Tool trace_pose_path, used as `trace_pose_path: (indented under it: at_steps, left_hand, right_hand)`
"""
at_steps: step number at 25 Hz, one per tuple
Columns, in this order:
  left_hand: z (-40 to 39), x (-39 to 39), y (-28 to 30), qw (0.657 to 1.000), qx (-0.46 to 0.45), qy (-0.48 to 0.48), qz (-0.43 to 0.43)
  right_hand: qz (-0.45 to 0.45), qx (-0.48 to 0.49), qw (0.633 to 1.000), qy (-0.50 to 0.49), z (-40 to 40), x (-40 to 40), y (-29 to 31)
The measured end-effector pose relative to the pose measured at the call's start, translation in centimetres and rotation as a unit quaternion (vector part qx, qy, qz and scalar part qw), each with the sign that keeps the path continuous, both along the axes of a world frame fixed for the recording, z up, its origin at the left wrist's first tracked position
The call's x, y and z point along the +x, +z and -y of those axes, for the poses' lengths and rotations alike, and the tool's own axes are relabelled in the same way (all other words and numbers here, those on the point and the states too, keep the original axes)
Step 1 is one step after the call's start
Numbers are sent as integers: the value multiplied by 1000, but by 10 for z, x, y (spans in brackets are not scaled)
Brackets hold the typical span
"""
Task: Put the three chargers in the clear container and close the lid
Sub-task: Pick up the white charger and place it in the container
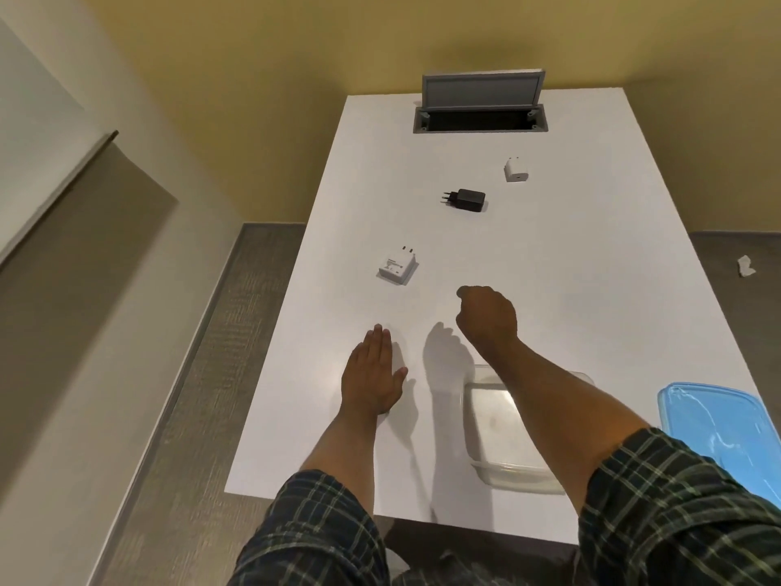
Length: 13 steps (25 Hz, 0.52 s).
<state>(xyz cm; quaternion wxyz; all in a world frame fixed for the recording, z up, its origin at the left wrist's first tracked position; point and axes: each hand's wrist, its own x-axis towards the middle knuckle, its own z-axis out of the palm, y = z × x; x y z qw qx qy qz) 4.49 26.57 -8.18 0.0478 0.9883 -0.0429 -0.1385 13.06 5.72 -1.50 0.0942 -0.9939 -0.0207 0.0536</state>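
Plaid-sleeved and bare below the cuff, the right hand (486,317) is hovering over the white bench (591,247) with its fingers curled loosely inward, clamped on nothing, seemingly reaching toward the chargers ahead. Beside it the left hand (374,372) is lying flat, palm down, fingers together and thumb spread, probably steadying the person while the other arm is extending. Nearest beyond the right hand, the square white charger with two pins (397,266) is resting on the bench, so it looks the likely first pick. Farther on, the black charger with round pins (465,200) is lying on its side, and the small white cube charger (516,169) is sitting well apart near the grey open cable hatch (481,107). Under the right forearm, the clear plastic container (503,437) is standing open and holding nothing, close to the body for short carries. Its blue lid (718,433) is lying just to the right, off the container, leaving the mouth free.
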Motion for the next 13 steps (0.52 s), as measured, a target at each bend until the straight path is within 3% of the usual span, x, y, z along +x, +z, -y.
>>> trace_pose_path:
  at_steps: [6,10,13]
  left_hand:
    - [-27,13,-29,999,-27,22,-11]
    - [-40,10,-50,998,-53,16,12]
    - [-43,7,-63,995,-83,28,47]
  right_hand:
    - [-28,157,983,-88,-39,55,-19]
    - [-95,271,947,-146,-66,86,-33]
    - [-107,302,932,-168,-89,104,-45]
